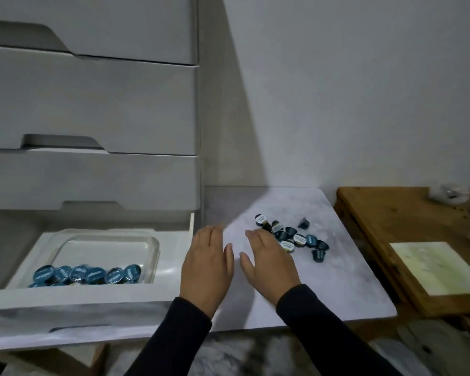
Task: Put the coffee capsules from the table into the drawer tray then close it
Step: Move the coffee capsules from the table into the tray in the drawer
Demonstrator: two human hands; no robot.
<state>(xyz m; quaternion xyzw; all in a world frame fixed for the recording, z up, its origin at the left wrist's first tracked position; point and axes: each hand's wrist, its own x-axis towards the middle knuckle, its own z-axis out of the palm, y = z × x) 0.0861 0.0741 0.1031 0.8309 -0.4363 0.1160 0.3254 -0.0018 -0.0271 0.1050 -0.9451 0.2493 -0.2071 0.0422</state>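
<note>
While both hands, left (pixel 205 263) and right (pixel 269 260), hover with empty, spread grips, dark blue coffee capsules (pixel 293 237) litter the pale marbled tabletop (pixel 337 280).

Capsule lids in the clear tray (pixel 149 245): white lettering on blue, too blurred to read.
Loose capsules (pixel 292 237) right of the tray, on the table (pixel 337 289): pale labels, print illegible.
Readable text: none.

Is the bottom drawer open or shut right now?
Open. The bottom drawer is pulled out, exposing the clear tray with blue capsules lined along its near side.
</note>
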